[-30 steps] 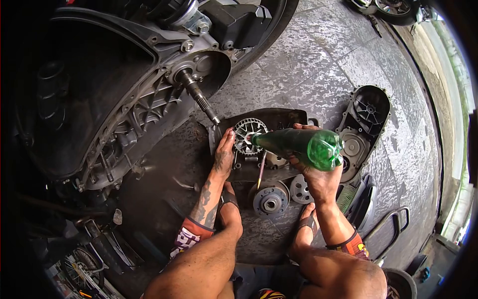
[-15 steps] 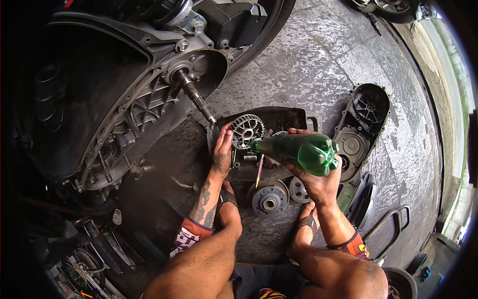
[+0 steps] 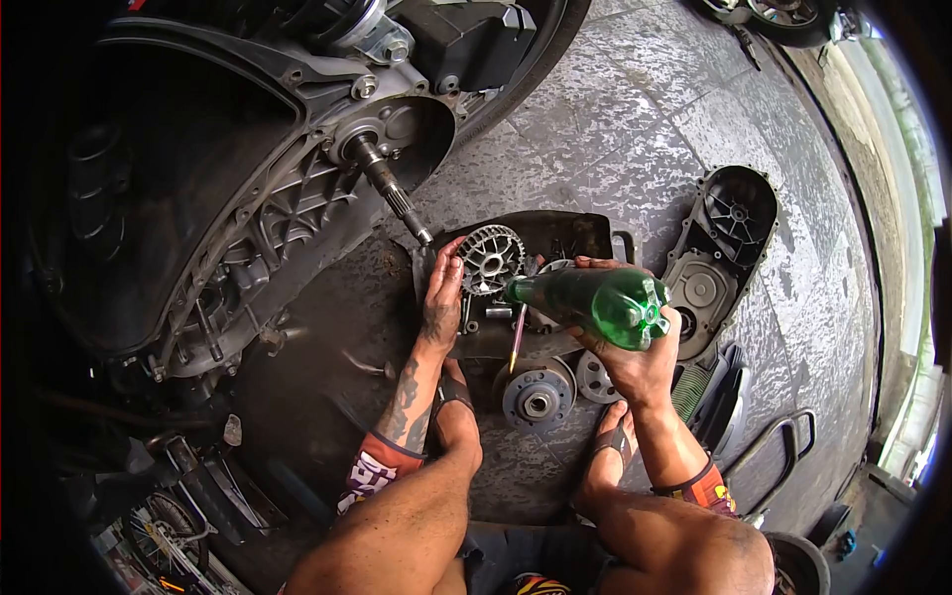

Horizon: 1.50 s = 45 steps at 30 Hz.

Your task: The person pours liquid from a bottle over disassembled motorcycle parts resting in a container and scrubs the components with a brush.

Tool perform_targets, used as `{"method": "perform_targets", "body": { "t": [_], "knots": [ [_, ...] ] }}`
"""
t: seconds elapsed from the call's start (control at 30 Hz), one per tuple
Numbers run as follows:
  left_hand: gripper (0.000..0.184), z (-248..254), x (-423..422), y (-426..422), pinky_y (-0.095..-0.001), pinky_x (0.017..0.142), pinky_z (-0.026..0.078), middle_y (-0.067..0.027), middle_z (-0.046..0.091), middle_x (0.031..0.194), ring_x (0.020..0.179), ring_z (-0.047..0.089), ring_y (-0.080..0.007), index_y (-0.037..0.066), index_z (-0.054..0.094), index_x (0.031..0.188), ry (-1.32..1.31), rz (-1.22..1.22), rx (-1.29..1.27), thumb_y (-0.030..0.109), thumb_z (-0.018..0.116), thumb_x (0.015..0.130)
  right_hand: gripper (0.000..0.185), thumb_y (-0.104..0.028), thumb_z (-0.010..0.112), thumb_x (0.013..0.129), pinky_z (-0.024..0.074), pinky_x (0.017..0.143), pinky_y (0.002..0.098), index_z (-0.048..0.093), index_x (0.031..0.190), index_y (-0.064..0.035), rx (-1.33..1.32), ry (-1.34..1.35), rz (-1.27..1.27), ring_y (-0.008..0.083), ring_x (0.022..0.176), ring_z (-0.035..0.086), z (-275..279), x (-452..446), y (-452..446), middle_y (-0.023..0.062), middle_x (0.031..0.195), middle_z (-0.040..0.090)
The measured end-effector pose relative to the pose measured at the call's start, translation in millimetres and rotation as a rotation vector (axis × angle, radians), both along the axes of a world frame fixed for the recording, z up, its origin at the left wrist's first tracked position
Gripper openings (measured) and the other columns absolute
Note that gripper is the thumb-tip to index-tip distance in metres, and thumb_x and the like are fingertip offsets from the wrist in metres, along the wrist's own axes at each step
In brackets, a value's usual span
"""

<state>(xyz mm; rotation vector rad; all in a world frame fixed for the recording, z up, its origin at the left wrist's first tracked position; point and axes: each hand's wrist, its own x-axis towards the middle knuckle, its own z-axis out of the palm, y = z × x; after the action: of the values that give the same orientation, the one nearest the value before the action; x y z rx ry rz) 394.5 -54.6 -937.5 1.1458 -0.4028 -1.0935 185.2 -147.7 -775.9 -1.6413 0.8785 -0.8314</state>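
Observation:
A toothed metal pulley wheel (image 3: 504, 246) is held at its left edge by my left hand (image 3: 443, 297), with the fingers along its rim. My right hand (image 3: 635, 369) is wrapped around a green plastic bottle (image 3: 585, 297). That bottle is tilted, its base toward me and its neck pointing left at the wheel's lower right edge. Whether liquid is coming out, I cannot tell. Below them is a dark tray (image 3: 565, 233) with small metal parts in it. A thin-handled tool (image 3: 517, 339) leans at the tray's near edge.
A round clutch part (image 3: 538, 400) and a disc with holes (image 3: 596, 379) lie between my feet. An engine case with a splined shaft (image 3: 387, 193) juts in from the upper left. To the right lies a removed casing cover (image 3: 734, 213); a curved metal bar (image 3: 788, 436) is nearer.
The bottle's neck has shifted slightly right, away from the wheel's middle. The wheel has moved a little up and left in my left hand.

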Motion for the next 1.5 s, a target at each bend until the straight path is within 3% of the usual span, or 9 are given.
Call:
{"method": "perform_targets", "body": {
  "t": [0.33,0.4,0.57,0.6,0.7,0.8,1.07,1.23,1.5],
  "knots": [
    [0.056,50,-1,-9,-0.0287,0.081,0.045,-0.0048,0.057,0.095,0.092,0.051,-0.0112,0.006,0.049,0.131,-0.39,-0.081,0.243,0.024,0.076,0.086,0.053,-0.007,0.087,0.066,0.0554,0.086,0.0321,0.065,0.114,-0.0003,0.003,0.012,-0.069,0.0201,0.097,0.071,3,-5,-5,0.0119,0.113,0.071],
    [0.057,56,1,-10,-0.0338,0.081,0.046,-0.0088,0.057,0.103,0.093,0.055,-0.0148,0.007,0.05,0.13,-0.793,-0.221,0.411,0.025,0.078,0.084,0.053,-0.007,0.087,0.066,0.0554,0.086,0.0323,0.065,0.114,-0.0002,-0.029,0.053,-0.041,0.0199,0.097,0.071,4,-6,-6,0.0119,0.112,0.072],
    [0.05,65,-8,-12,-0.0354,0.074,0.047,-0.0039,0.059,0.085,0.083,0.056,-0.0144,0.005,0.057,0.122,-1.201,-0.218,0.449,0.03,0.078,0.084,0.058,-0.008,0.088,0.068,0.0511,0.096,0.0346,0.061,0.117,0.0038,0.05,0.059,0.014,0.0191,0.107,0.063,16,-14,-7,0.0141,0.12,0.067],
    [0.05,64,-7,-13,-0.0354,0.074,0.047,-0.0039,0.059,0.085,0.083,0.056,-0.0144,0.005,0.057,0.122,-1.201,-0.218,0.449,0.03,0.078,0.084,0.058,-0.008,0.089,0.068,0.0513,0.095,0.0346,0.061,0.117,0.004,0.096,0.042,-0.002,0.0193,0.107,0.063,17,-16,-7,0.0142,0.119,0.067],
    [0.044,56,1,-19,-0.0305,0.082,0.046,-0.002,0.059,0.097,0.098,0.051,-0.0086,0.001,0.06,0.117,-0.513,-0.331,0.594,0.038,0.064,0.095,0.06,-0.008,0.089,0.067,0.0517,0.094,0.0349,0.06,0.118,0.0045,0.143,0.008,-0.012,0.0196,0.107,0.063,19,-19,-9,0.0145,0.118,0.067],
    [0.04,34,-2,-17,-0.0243,0.079,0.042,0.0038,0.057,0.086,0.085,0.05,-0.006,0.001,0.062,0.112,-0.315,-0.169,0.386,0.038,0.058,0.099,0.063,-0.007,0.089,0.067,0.0514,0.094,0.0348,0.059,0.12,0.0048,0.145,-0.048,-0.031,0.0194,0.107,0.063,22,-19,-9,0.0143,0.118,0.066],
    [0.041,25,8,-20,-0.023,0.074,0.038,0.0082,0.049,0.082,0.08,0.041,-0.0045,0.002,0.064,0.095,-0.306,-0.156,0.465,0.039,0.05,0.103,0.053,-0.009,0.089,0.065,0.0544,0.088,0.0308,0.066,0.112,0.0,0.003,-0.13,-0.062,0.0183,0.099,0.07,17,-5,-11,0.0106,0.113,0.071],
    [0.054,38,19,-30,-0.0284,0.064,0.034,0.0075,0.041,0.07,0.071,0.036,-0.0073,0.005,0.055,0.074,-0.34,-0.263,0.62,0.052,0.048,0.1,0.054,-0.011,0.089,0.066,0.0549,0.087,0.0303,0.065,0.113,-0.0001,-0.03,-0.113,-0.046,0.0199,0.097,0.071,14,-7,-11,0.0114,0.111,0.072],
    [0.061,39,26,-34,-0.0319,0.065,0.036,0.0035,0.043,0.069,0.07,0.037,-0.0102,0.0,0.054,0.074,-0.446,-0.362,0.671,0.055,0.045,0.099,0.055,-0.011,0.089,0.067,0.0556,0.085,0.0309,0.063,0.115,0.0007,-0.078,-0.078,-0.046,0.0188,0.096,0.071,5,-11,-13,0.0118,0.112,0.072]
  ]
}}
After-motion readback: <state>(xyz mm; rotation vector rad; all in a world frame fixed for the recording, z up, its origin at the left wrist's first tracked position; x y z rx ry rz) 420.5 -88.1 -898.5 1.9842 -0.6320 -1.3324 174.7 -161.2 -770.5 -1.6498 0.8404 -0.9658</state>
